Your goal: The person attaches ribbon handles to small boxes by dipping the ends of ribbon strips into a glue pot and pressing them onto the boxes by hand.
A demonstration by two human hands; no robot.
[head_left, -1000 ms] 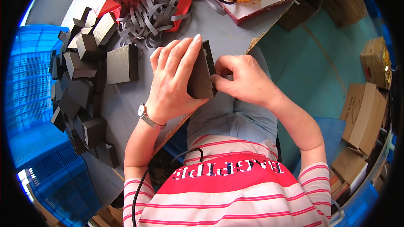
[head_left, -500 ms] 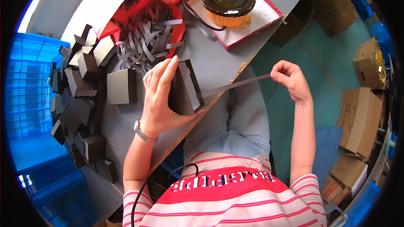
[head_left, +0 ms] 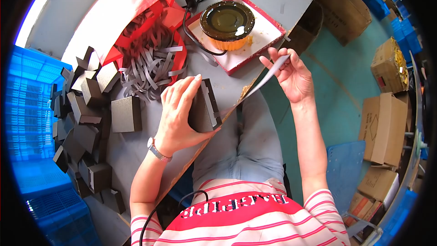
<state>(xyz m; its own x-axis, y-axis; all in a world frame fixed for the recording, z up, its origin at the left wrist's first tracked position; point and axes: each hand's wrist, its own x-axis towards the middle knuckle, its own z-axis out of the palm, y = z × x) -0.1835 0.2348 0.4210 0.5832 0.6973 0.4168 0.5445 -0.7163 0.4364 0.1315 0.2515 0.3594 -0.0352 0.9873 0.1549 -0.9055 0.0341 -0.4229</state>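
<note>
A dark box stands near the table's edge, and my left hand grips it between thumb and fingers. The box's right side shows a grey face with a dark border. A thin grey strip runs from beside the box up to my right hand, which pinches its upper end over the floor. Left of my left hand sits a single dark box, next to a heap of similar dark boxes.
An orange pot with dark liquid sits in a red-rimmed tray. Grey strips spill from a red bag. Blue crates stand at the left, cartons on the right. A black cable crosses the tray's edge.
My right hand has moved up and slightly left, turning its palm into view, with the strip now raised and curved. My left hand still holds the box. The whole view has shifted a little.
</note>
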